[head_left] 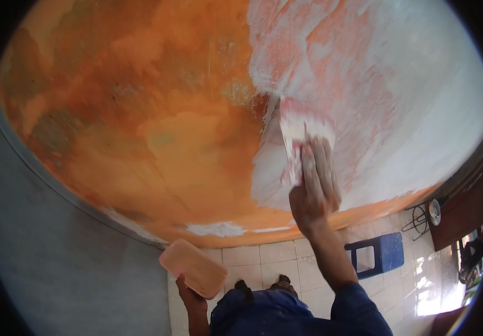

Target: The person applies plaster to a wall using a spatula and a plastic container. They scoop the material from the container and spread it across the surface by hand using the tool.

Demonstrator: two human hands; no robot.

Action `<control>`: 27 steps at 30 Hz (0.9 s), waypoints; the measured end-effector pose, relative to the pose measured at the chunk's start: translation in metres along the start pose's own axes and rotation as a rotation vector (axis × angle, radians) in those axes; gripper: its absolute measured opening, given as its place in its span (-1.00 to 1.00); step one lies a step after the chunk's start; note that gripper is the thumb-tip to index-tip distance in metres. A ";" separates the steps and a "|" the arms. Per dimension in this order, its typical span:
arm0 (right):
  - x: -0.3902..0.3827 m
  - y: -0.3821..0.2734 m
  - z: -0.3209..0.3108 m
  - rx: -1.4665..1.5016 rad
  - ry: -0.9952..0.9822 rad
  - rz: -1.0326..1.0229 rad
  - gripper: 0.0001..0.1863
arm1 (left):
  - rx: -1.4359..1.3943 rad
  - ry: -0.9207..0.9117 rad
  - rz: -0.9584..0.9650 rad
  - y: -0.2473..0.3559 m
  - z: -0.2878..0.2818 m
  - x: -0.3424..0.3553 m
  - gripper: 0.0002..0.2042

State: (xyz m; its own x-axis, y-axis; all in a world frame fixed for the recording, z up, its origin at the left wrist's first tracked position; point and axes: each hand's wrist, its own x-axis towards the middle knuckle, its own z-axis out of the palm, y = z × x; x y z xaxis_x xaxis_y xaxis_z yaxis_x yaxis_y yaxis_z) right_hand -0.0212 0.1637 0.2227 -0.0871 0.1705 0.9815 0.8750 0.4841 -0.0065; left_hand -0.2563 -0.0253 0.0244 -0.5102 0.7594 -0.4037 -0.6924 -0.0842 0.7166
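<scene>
My right hand presses a flat, pink-and-white smeared putty spreader against the wall, fingers laid over its face. White putty coats the wall's right side, with pink showing through in streaks. Left of the spreader the wall is bare, blotchy orange, with a scraped patch beside the putty's ragged edge. Low on the left, my left hand grips the edge of a shallow, peach-coloured rectangular tray. The tray's underside and most of the left fingers are hidden.
A blue plastic stool stands on the tiled floor at right, near a black wire stand. Brown wooden furniture and assorted clutter lie at far right. A grey wall closes off the left side. My feet are below.
</scene>
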 end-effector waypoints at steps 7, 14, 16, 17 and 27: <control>-0.119 -0.037 0.042 0.111 -0.407 -0.072 -0.52 | -0.024 -0.083 -0.014 0.002 0.005 0.010 -0.40; -0.170 -0.063 0.023 0.404 -0.538 0.090 -0.60 | 0.019 -0.143 0.067 0.015 0.013 0.008 -0.40; -0.140 -0.044 0.007 0.415 -0.283 0.070 -0.64 | -0.018 -0.135 0.049 0.018 0.004 0.010 -0.40; -0.113 -0.033 0.000 0.329 -0.183 0.084 -0.68 | -0.034 -0.117 0.037 0.017 -0.004 0.007 -0.40; -0.203 -0.009 0.039 0.103 -0.313 0.123 -0.57 | -0.002 -0.054 -0.013 0.009 -0.015 0.007 -0.39</control>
State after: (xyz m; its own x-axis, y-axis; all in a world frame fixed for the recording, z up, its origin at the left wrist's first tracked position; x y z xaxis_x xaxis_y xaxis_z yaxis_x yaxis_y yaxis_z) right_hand -0.0301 0.1581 0.0159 -0.1395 0.4800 0.8661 0.8368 0.5248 -0.1561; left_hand -0.2739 -0.0306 0.0199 -0.4733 0.7939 -0.3817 -0.6998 -0.0757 0.7104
